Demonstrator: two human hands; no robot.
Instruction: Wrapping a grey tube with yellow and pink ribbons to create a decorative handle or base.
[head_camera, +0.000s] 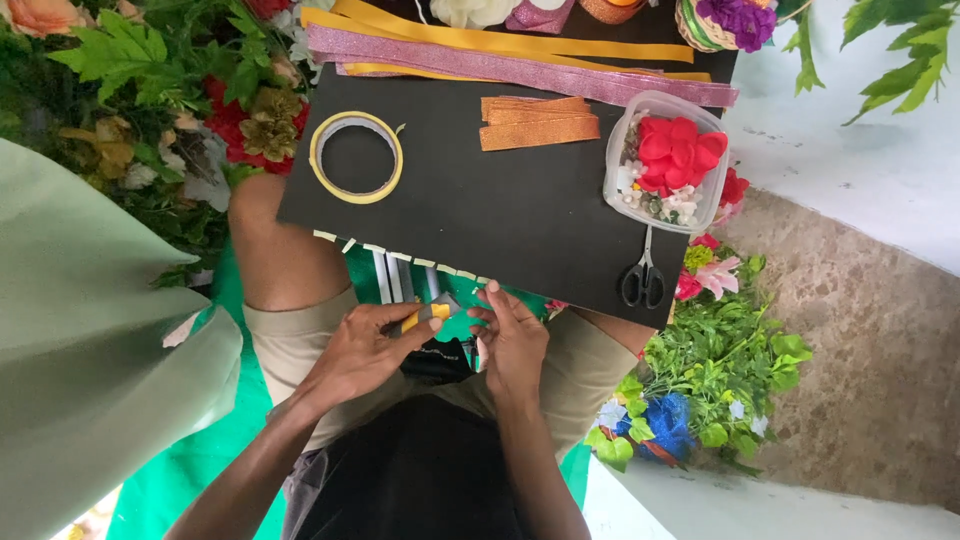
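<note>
On the black board (500, 200) sat a clear tub (667, 160) of red flowers (678, 150), while both hands (365, 350) (512, 345) pinched a small yellow strip (425, 316).

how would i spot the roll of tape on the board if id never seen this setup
Find the black board lying across the person's lap. On its left part, apart from the orange strips, lies the tape roll. It is the only ring there: a thin yellow hoop with the black board showing through.

craft corner | artificial flowers (240, 110), ribbon strips (520, 55), scissors (643, 275)
</note>
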